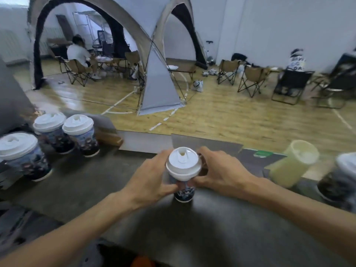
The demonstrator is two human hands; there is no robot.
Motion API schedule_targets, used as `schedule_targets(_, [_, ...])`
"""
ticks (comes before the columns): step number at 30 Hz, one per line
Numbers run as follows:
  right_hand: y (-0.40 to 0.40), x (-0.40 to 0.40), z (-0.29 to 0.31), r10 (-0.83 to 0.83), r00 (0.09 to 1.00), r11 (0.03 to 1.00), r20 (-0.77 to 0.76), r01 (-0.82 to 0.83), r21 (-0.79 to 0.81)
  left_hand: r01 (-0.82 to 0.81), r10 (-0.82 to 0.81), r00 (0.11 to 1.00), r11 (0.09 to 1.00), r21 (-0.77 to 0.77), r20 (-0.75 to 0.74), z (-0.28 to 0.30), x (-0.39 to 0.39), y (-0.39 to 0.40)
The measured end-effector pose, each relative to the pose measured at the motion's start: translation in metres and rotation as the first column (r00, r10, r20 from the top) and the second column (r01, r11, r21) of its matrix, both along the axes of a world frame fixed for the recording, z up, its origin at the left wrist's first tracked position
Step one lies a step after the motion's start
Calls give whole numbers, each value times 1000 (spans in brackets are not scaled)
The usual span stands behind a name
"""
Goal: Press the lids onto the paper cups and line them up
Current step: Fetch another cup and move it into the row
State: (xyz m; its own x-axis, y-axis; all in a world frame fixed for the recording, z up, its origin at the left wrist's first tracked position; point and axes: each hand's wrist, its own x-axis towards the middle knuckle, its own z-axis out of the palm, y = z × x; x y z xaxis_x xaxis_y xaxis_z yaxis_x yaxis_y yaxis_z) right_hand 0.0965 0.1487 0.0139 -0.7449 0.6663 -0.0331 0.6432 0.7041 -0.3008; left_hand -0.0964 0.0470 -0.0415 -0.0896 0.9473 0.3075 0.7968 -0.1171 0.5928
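Together, left hand [152, 177] and right hand [219, 173] curl around the lidded paper cup [184, 190], gripping its sides.

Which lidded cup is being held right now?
The centre cup, gripped by both the left hand and right hand; the three lidded cups at left stand untouched.

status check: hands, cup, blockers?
Left hand and right hand both grip the centre cup, lid on. Three lidded cups grouped far left. Nothing blocking.
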Motion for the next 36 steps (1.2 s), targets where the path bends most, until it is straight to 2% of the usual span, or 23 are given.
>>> schedule_targets(4, [6,95,-5,-169,986,986,4,169,-5,182,-184,981,982,46,58,-7,84,40])
schedule_targets(9, [13,178,-6,-323,945,945,-61,318,-72,327,-329,944,942,68,12,-6,159,78])
schedule_targets(13, [13,215,-8,-371,926,927,-71,366,-82,389,-389,921,920,45,-13,-9,197,92])
schedule_targets(17, [8,234,-14,-344,936,938,-74,338,-78,421,-419,907,906,36,-45,-16,212,92])
schedule_targets(20, [8,243,-15,-324,939,931,-118,294,-218,428,-427,903,904,14,-47,-19,216,92])
schedule_targets(22, [14,248,-11,-348,922,889,-171,267,-372,430,-430,901,903,1,-53,-18,216,94])
schedule_targets(24, [27,251,-7,-399,902,845,-167,290,-450,446,-446,892,895,-18,-76,-17,215,94])
schedule_targets(26, [43,250,-4,-407,908,839,-97,329,-434,457,-458,882,889,-36,-115,-16,215,93])
schedule_targets(30, [63,237,-2,-300,954,910,11,290,-297,451,-451,877,892,-43,-166,-16,214,92])
schedule_targets(36, [76,231,-4,-214,969,943,125,239,-234,443,-443,884,896,-35,-147,-22,213,91])
